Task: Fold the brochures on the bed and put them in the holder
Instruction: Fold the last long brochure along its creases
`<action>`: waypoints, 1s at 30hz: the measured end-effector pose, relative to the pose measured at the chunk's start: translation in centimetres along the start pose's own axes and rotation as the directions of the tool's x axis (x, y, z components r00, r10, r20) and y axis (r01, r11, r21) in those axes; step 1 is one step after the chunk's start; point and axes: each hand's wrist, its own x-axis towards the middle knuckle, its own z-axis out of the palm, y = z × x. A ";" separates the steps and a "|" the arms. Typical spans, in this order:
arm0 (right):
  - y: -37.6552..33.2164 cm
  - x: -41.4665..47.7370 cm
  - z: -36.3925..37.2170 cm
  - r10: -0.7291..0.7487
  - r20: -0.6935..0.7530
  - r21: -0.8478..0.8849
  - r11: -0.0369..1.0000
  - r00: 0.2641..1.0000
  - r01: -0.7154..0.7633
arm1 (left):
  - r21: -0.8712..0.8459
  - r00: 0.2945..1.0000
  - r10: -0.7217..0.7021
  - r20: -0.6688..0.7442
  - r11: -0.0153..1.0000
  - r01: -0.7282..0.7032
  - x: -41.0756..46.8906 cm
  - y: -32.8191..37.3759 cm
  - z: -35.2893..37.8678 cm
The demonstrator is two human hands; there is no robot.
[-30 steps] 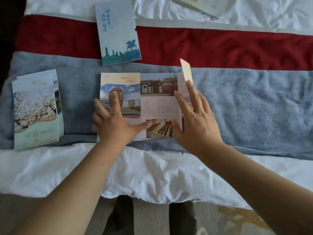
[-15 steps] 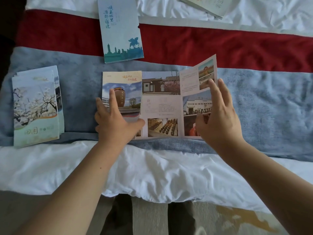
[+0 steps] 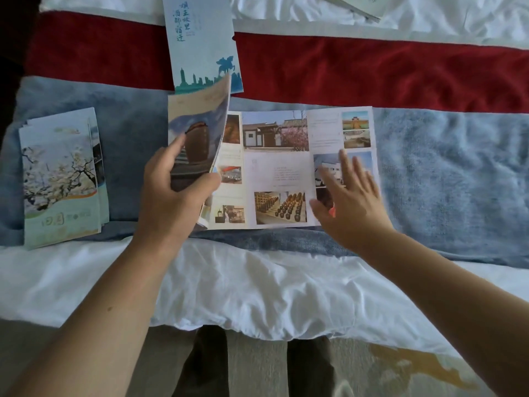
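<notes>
- While your left hand [image 3: 179, 193] pinched the lifted left panel [image 3: 197, 133] of the open brochure [image 3: 277, 167] between thumb and fingers, that panel was curled, not flat; closing it from there could have set a crooked crease off the printed fold.
- Your right hand [image 3: 350, 204] was spread open, gripping nothing, over the right panel; it looked blurred, so I could not tell if it pressed the paper. Without firm pressure, the sheet could have slid on the soft blue blanket [image 3: 443, 173].
- Lying mid-bed, the brochure had its lifted panel rising in front of the blue folded leaflet [image 3: 200, 41], which a swing could have knocked.
- No holder was in view; the folded stack [image 3: 60, 179] lay well apart at the left.
</notes>
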 end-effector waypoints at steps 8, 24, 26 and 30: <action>-2.6 -0.1 2.3 -0.143 0.048 0.079 0.987 0.989 0.139 | -0.421 0.993 -0.048 0.109 0.903 0.090 0.7 0.7 0.1; -5.7 1.4 3.8 -0.353 0.057 0.093 0.933 0.934 0.347 | -0.436 0.950 -0.195 0.243 0.853 0.286 1.4 -3.1 1.6; -5.5 1.6 4.5 -0.366 0.070 0.032 0.931 0.928 0.365 | -0.336 0.943 -0.300 0.140 0.882 0.331 1.7 -3.6 2.4; -5.5 1.9 4.6 -0.344 0.066 0.021 0.939 0.937 0.343 | -0.129 0.928 -0.371 -0.012 0.921 0.367 2.9 -5.3 3.3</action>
